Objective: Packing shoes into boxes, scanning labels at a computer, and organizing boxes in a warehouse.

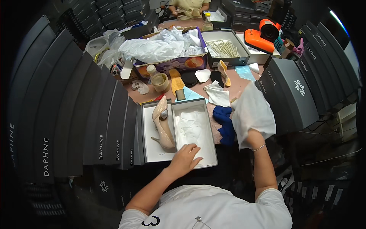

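An open grey shoe box (213, 145) lies before me, lined with white tissue paper (192, 124). Beside it on the left, its upturned lid (148, 147) holds a beige glitter high-heeled shoe (163, 124) lying on its side. My left hand (185, 157) rests with fingers spread on the box's near end, touching the white lining. My right hand (254, 137) is raised to the right of the box, gripping a white sheet of tissue paper (251, 112) that hangs over it and hides the fingers. A blue cloth (225, 122) lies between the box and that sheet.
Stacks of dark grey shoe boxes curve along the left (76, 122) and right (293, 91). Beyond lie insoles, a small bottle (158, 78), a purple box of crumpled tissue (167, 47), a box of shoe inserts (225, 47) and an orange device (265, 34). Another person (189, 7) sits opposite.
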A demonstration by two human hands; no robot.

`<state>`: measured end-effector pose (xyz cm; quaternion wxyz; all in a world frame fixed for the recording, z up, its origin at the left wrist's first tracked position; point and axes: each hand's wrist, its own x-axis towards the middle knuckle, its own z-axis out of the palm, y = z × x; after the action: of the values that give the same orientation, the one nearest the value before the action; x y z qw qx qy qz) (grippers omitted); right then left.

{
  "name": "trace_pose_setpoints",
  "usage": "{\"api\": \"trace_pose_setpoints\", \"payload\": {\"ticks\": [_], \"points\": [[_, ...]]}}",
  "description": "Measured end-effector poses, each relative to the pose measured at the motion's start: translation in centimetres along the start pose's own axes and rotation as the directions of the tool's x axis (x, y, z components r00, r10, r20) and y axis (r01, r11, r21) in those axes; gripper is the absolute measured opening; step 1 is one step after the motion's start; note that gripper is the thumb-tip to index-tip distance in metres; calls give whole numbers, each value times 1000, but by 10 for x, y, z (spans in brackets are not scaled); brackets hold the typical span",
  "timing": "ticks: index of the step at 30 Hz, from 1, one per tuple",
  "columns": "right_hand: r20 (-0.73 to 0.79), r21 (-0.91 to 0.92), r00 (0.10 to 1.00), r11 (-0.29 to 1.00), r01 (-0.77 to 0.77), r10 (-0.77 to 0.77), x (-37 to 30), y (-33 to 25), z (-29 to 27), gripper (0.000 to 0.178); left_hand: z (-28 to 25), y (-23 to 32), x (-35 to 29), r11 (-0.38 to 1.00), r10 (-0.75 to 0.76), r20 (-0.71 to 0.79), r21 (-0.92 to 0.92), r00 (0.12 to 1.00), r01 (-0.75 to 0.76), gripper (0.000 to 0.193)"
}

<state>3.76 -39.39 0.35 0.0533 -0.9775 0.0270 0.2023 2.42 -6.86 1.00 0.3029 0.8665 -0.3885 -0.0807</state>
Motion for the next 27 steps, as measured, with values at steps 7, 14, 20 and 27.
{"api": "trace_pose_setpoints", "payload": {"ticks": [7,14,20,27], "points": [[-202,334,820,749,572,-536,-50,-118,-18,48,0,-48,37,876,-119,703,407,701,-259,25],[-524,640,812,511,574,-256,-40,-133,18,33,-85,-18,45,992,-35,243,-109,969,63,19],[-515,543,801,607,580,-305,-46,-161,-26,18,-108,7,-18,983,-49,-382,148,923,113,33],[-464,404,736,621,672,-494,-62,-188,-44,18,-85,-29,-61,940,-288,-219,121,932,318,31]]}}
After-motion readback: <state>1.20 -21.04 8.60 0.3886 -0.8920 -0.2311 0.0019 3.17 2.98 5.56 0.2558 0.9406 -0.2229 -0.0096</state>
